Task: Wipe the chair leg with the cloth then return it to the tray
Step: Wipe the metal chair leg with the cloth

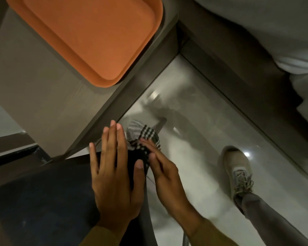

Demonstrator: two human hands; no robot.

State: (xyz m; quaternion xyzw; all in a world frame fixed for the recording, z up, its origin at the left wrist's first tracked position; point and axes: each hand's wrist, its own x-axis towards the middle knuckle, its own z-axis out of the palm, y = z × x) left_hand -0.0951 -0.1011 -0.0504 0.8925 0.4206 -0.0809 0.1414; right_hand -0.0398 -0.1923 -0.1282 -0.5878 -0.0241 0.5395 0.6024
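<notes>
Grip: I see my right hand [164, 172] pinching the checked cloth [146, 139] | left hand [114, 173] spread, touching it | tray [94, 38] on tabletop [34, 96], apart.

The room is dim and warm-toned. Small bright glints sit on the glossy floor [194, 121], one just beside the shoe [238, 171], with smeared reflections across the tiles. The right hand [167, 176] is motion-blurred; the left hand [116, 176] is sharper. Straight edges bow toward the frame's borders.
</notes>
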